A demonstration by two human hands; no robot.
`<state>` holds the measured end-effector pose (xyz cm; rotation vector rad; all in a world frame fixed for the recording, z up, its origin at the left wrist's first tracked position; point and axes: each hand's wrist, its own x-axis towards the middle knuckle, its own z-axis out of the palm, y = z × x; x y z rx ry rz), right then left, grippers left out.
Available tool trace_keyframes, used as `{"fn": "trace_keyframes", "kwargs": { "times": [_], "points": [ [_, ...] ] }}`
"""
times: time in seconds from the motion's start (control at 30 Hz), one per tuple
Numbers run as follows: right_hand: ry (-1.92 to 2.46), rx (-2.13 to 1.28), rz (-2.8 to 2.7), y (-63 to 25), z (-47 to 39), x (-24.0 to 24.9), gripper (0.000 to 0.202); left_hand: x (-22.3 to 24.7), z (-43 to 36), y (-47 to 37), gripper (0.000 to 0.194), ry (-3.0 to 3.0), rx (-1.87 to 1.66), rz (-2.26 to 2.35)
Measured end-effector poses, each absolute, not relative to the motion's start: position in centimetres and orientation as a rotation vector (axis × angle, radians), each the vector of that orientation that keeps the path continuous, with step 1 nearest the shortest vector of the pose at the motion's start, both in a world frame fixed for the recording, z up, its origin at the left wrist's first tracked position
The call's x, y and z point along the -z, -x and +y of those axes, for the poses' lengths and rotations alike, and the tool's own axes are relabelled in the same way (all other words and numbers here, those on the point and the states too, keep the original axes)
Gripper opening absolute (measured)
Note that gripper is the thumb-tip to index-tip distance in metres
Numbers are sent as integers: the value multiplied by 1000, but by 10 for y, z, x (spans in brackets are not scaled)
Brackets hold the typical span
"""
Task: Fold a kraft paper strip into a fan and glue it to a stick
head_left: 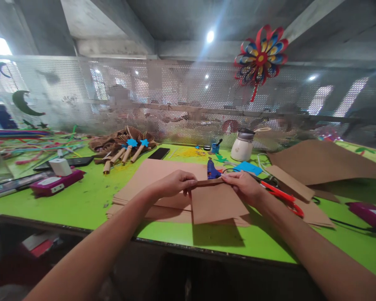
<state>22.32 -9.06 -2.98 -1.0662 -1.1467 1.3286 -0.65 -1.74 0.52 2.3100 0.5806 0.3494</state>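
Observation:
A brown paper sheet (pixel 217 204) hangs between my two hands, its top edge folded into a narrow strip. My left hand (pixel 178 182) pinches the strip's left end. At the right end, my right hand (pixel 242 184) grips the same strip between thumb and fingers. Beneath the sheet lies a stack of brown paper (pixel 153 177) on the green table (pixel 94 209). Just behind the strip is a blue glue gun (pixel 212 170). Red-handled scissors (pixel 278 190) lie beside my right hand, partly hidden by the forearm.
Rolled paper pieces with blue shapes (pixel 131 144) and a black phone (pixel 159 153) lie at the back left. A purple power strip (pixel 58 183) is at left. Behind the glue gun stands a white jar (pixel 242 146). Large brown paper (pixel 326 161) covers the right.

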Motion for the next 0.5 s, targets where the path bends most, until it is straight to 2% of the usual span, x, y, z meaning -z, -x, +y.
{"fn": "trace_keyframes", "kwargs": {
  "times": [0.1,0.27,0.4,0.5],
  "points": [
    [999,-1353,-1158,-226,-90,28,24,-5,-15,9,28,-2233,-375,560],
    [908,-1206,-1149,-226,-92,25,28,-5,-19,11,29,-2002,-425,435],
    [907,-1319,-1444,-213,-108,14,51,6,-24,8,26,-1733,-253,230],
    [828,-1374,-1694,-201,-120,6,46,21,-27,4,22,-1464,-77,158]
  ]
}}
